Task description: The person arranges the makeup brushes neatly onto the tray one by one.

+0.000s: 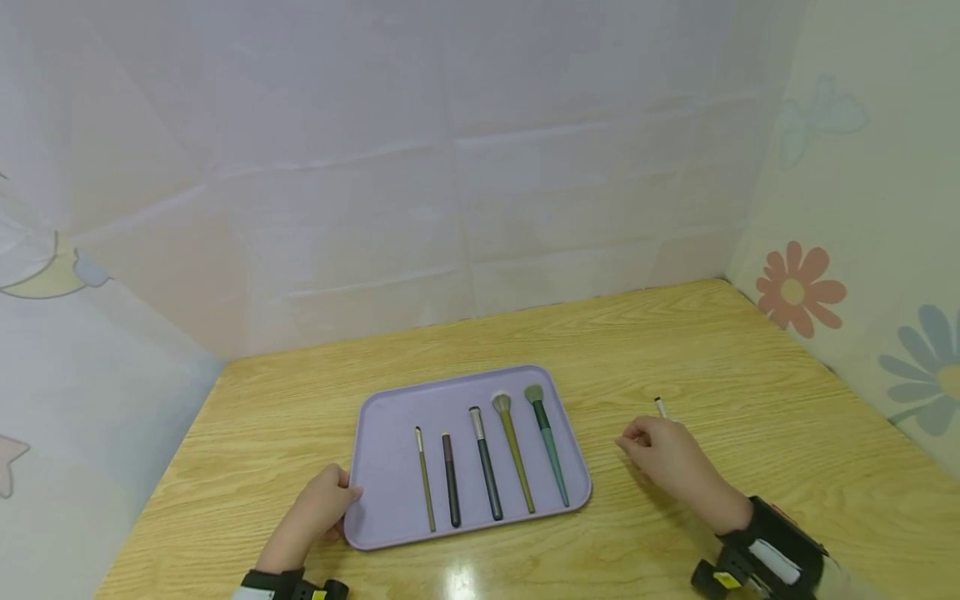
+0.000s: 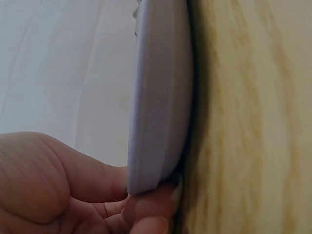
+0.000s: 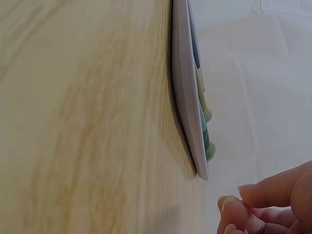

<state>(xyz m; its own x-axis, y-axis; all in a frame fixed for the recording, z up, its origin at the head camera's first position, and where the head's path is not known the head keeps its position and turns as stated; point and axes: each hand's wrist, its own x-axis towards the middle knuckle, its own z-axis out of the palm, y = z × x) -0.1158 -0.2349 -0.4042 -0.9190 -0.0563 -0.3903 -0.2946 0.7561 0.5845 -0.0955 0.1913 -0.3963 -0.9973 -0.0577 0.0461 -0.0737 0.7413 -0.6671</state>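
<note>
Head view: five brushes (image 1: 487,467) in tray (image 1: 390,433)

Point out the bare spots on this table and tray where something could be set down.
The table is bare behind the tray up to the wall, and left of it. The tray's left third, beside the thinnest brush, is free. Its right side is crowded with brushes. The right hand and a small stick occupy the table right of it.
</note>
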